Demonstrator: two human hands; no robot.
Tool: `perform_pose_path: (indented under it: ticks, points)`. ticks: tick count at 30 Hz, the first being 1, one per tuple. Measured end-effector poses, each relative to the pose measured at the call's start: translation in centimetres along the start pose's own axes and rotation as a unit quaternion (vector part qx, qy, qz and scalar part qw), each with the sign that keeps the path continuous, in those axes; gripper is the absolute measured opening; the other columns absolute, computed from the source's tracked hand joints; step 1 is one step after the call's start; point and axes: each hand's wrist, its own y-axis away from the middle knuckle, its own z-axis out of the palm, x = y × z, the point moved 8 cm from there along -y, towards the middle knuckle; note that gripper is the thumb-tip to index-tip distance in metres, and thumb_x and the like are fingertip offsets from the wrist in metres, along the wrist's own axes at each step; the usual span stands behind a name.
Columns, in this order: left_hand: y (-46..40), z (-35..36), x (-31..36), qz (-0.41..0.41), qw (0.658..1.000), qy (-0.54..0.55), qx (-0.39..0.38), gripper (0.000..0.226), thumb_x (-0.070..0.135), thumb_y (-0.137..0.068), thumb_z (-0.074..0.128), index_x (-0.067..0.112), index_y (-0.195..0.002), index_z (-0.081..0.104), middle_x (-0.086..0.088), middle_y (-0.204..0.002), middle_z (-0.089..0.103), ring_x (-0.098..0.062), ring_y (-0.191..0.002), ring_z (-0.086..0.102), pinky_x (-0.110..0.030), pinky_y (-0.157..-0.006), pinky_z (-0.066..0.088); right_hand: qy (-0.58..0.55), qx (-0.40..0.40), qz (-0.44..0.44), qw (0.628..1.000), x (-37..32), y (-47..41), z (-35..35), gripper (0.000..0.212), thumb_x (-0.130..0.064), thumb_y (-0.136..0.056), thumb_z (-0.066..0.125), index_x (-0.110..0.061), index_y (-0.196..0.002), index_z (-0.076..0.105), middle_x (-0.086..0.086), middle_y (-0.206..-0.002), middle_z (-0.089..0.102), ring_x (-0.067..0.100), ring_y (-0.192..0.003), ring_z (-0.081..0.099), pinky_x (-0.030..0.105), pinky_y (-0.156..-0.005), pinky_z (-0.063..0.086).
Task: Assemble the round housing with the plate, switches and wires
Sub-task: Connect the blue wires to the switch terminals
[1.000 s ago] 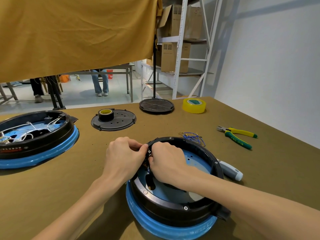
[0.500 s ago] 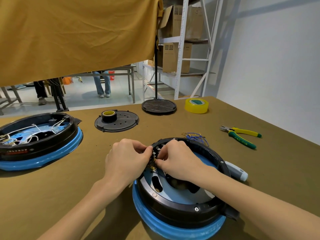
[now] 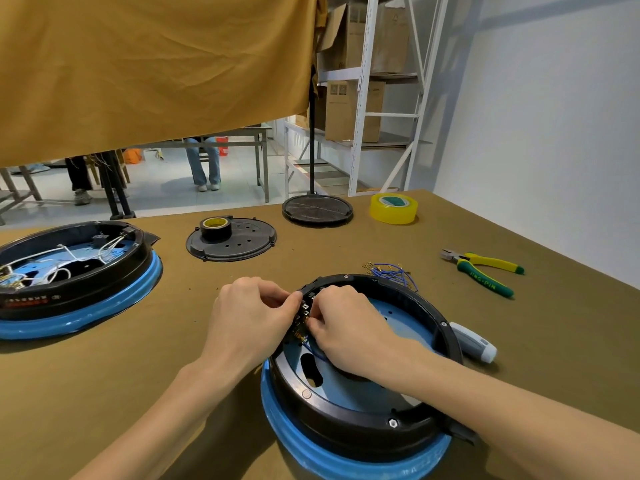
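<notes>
Round housing sits on the worktop before the person; both hands pinch at the switches on its left inner wall, left hand outside, right hand inside.

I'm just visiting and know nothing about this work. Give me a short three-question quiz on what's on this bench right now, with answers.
1. True or false: the pliers lie on the table, touched by neither hand.
2. What sits on the loose black plate?
A. yellow tape roll
B. black tape roll
C. screwdriver
3. Fill in: both hands work at the switches on the near housing's ______ rim.

Key
1. True; they lie to the right, apart from both hands.
2. B; the black tape roll sits on it, while the yellow tape roll rests on the table.
3. Left; the left hand and right hand meet at the switches on the housing.
</notes>
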Motion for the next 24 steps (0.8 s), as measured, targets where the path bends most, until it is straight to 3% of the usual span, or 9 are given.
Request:
perform_pose_path:
  ticks: [4,8,13,16,19,21,24]
  points:
    - [0.0,-0.1,0.1,-0.001,1.000,-0.006,0.012,0.020,0.042,-0.090,0.074,0.025,-0.084,0.083,0.015,-0.076,0.070,-0.002,-0.072,0.064,-0.019,-0.060,0.050,-0.004,-0.014,0.007,1.000,-0.2,-0.3,0.2,0.019,-0.017,-0.100,0.057,-0.011,-0.082,0.055,0.012,-0.087,0.059,0.037,-0.084,0.061,0.041,-0.070,0.054]
    - [0.1,-0.1,0.1,-0.001,1.000,-0.005,0.013,0.020,0.041,-0.090,0.074,0.025,-0.084,0.083,0.014,-0.076,0.070,-0.003,-0.073,0.065,-0.025,-0.062,0.054,-0.002,-0.035,0.015,0.999,0.0,-0.8,0.1,0.021,-0.013,-0.099,0.059,-0.012,-0.079,0.051,0.005,-0.077,0.050,0.032,-0.078,0.057,0.038,-0.066,0.052]
    - [0.2,-0.1,0.2,0.001,1.000,-0.002,0.018,0.018,0.040,-0.090,0.075,0.024,-0.085,0.083,0.014,-0.077,0.070,-0.003,-0.074,0.065,-0.025,-0.063,0.055,0.018,-0.047,0.014,0.999,-0.2,-1.0,0.1,0.033,-0.009,-0.097,0.060,-0.016,-0.071,0.041,0.002,-0.073,0.045,0.026,-0.068,0.052,0.031,-0.049,0.036]
    - [0.3,-0.2,0.2,-0.008,1.000,0.008,0.023,0.017,0.039,-0.090,0.075,0.024,-0.085,0.083,0.014,-0.076,0.070,-0.003,-0.074,0.065,-0.028,-0.063,0.058,0.006,-0.037,0.024,0.999,-0.1,-0.7,0.5,0.033,-0.008,-0.098,0.058,-0.017,-0.071,0.040,0.004,-0.076,0.046,0.034,-0.080,0.056,0.035,-0.058,0.040]
    - [0.3,-0.2,0.2,-0.013,0.999,0.012,0.027,0.017,0.039,-0.089,0.076,0.024,-0.085,0.083,0.015,-0.075,0.070,-0.003,-0.074,0.065,-0.028,-0.064,0.058,-0.028,-0.020,0.031,0.999,0.2,-0.4,0.5,0.018,-0.011,-0.099,0.057,-0.011,-0.080,0.055,0.008,-0.081,0.053,0.037,-0.083,0.058,0.035,-0.065,0.045]
    - [0.4,-0.2,0.2,-0.014,0.999,0.013,0.030,0.017,0.039,-0.090,0.075,0.024,-0.086,0.083,0.013,-0.076,0.070,-0.003,-0.074,0.066,-0.028,-0.064,0.058,-0.035,-0.018,0.037,0.999,0.1,-0.5,0.5,0.013,-0.010,-0.098,0.058,-0.009,-0.085,0.059,0.008,-0.081,0.054,0.035,-0.079,0.056,0.034,-0.064,0.046]
    - [0.4,-0.2,0.2,-0.014,0.999,0.014,0.028,0.018,0.038,-0.090,0.075,0.022,-0.087,0.083,0.011,-0.078,0.072,-0.004,-0.075,0.066,-0.028,-0.066,0.058,-0.003,-0.025,0.035,0.999,-0.3,-0.4,0.7,0.030,-0.007,-0.096,0.061,-0.015,-0.072,0.044,0.004,-0.074,0.047,0.033,-0.074,0.050,0.032,-0.052,0.037]
